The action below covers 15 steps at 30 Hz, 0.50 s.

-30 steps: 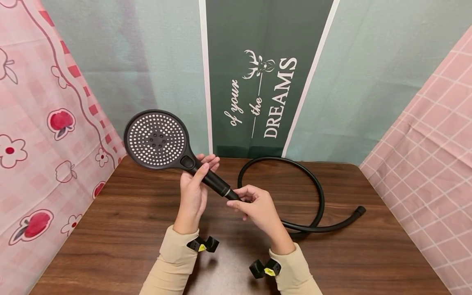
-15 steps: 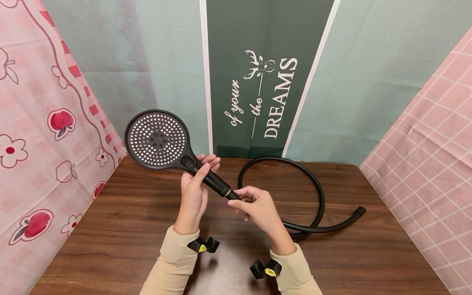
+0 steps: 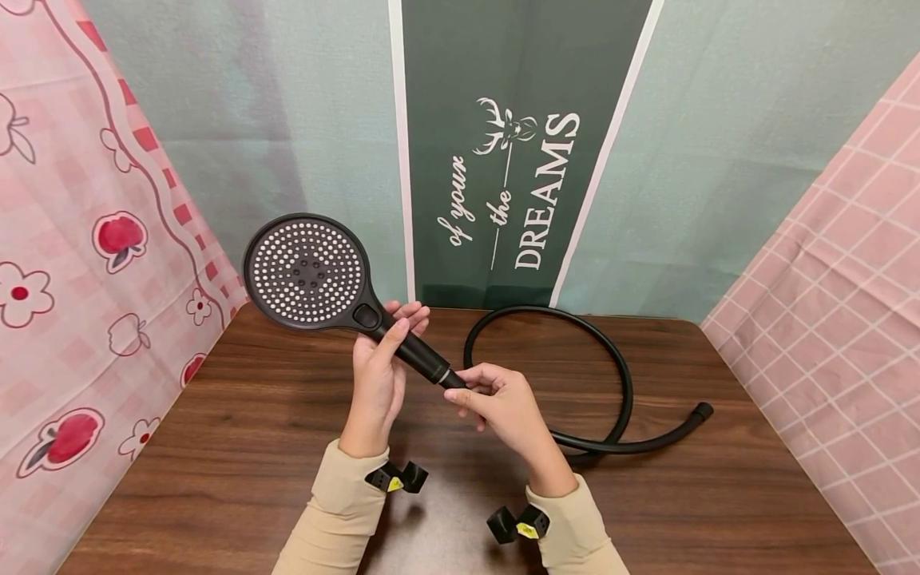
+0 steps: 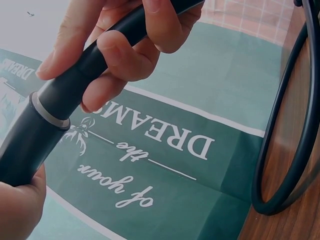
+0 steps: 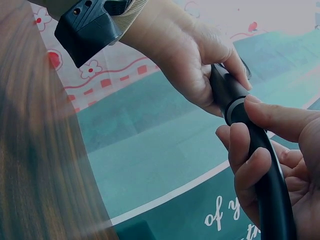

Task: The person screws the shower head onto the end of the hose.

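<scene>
A black shower head (image 3: 307,271) with pale nozzles is held up over the table, its face toward the head camera and its handle slanting down to the right. My left hand (image 3: 377,375) grips the handle, thumb along the front. At the handle's lower end, my right hand (image 3: 503,403) pinches the black hose end fitting (image 4: 62,95) between thumb and fingers. A light ring shows where fitting and handle meet in the left wrist view. From the right hand the black hose (image 3: 627,383) runs down to the table and loops there.
The hose's other end (image 3: 704,410) lies at the right on the brown wooden table (image 3: 237,479). A green cloth backdrop (image 3: 331,120) with lettering stands behind. Pink patterned cloths hang at the left (image 3: 65,335) and right (image 3: 848,263).
</scene>
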Motion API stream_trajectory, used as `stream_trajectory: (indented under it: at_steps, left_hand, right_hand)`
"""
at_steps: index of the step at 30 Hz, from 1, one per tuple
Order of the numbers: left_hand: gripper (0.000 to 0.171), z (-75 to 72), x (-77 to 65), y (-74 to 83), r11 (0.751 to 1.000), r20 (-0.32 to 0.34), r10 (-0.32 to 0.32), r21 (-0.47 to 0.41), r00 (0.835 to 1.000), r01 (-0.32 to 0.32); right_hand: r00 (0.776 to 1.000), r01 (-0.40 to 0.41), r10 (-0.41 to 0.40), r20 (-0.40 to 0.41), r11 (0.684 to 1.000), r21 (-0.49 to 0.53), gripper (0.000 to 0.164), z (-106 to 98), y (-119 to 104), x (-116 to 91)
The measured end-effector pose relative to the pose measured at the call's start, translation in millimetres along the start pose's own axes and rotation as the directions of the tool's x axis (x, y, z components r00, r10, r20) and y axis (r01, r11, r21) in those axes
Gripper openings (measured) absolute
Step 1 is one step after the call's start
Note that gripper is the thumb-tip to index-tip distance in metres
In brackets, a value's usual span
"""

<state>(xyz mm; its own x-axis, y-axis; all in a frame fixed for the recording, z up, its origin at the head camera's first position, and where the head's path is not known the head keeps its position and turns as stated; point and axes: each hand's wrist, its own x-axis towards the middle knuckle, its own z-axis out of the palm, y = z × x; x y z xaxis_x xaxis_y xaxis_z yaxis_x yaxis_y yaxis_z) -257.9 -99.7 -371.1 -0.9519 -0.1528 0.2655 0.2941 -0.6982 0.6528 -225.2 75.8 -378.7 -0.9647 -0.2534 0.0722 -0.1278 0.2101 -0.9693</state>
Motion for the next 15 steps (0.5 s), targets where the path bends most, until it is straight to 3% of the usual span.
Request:
stream_trajectory:
  at_steps: [15]
  left_hand:
    - [0.021, -0.6, -0.5, 0.1, 1.000, 0.009, 0.005, 0.000, 1.000, -0.005]
  right_hand:
    - [1.000, 0.005, -0.004, 0.010, 1.000, -0.008, 0.025, 0.3, 1.8, 0.7]
